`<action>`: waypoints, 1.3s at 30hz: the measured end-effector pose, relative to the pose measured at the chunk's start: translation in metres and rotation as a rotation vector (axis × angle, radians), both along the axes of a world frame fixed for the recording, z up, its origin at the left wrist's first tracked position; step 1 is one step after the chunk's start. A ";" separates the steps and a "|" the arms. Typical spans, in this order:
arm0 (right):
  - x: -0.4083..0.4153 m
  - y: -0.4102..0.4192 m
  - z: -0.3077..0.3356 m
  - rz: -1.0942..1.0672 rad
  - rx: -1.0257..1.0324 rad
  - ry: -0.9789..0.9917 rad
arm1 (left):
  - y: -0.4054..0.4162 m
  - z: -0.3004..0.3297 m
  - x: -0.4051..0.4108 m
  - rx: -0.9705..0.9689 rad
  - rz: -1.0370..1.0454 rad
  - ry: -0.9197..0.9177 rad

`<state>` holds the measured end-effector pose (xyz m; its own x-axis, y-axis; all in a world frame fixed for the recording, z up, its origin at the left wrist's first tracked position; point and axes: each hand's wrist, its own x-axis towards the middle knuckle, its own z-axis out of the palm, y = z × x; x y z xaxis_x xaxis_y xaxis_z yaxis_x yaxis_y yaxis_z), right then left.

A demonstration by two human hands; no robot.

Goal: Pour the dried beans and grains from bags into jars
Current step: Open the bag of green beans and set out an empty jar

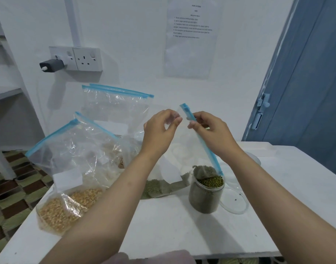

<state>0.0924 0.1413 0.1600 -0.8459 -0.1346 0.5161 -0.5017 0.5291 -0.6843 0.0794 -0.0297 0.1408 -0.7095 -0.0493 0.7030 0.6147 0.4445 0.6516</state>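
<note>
**Green bean bag held over the jar**

Both hands lift a clear zip bag (190, 149) above the white table (277, 197). The left hand (159, 130) pinches one top corner; the right hand (211, 130) pinches the blue zip strip. The bag's lower corner hangs in the mouth of the jar (206, 195), which is nearly full of green beans. A bag of yellow grains (68, 178) stands at the left.

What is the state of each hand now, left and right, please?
Left hand: pinches the clear side of the mung bean bag.
Right hand: pinches the same bag at its blue zip strip, over the jar.
</note>
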 end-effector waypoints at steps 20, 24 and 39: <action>0.025 0.064 -0.100 -0.236 0.002 -0.081 | -0.017 -0.006 -0.008 0.112 0.061 -0.008; 0.018 0.063 -0.085 -0.241 0.013 -0.049 | -0.027 -0.003 -0.009 0.135 0.089 -0.019; 0.002 0.029 -0.021 -0.259 0.071 0.292 | -0.063 0.019 -0.002 0.356 0.168 0.013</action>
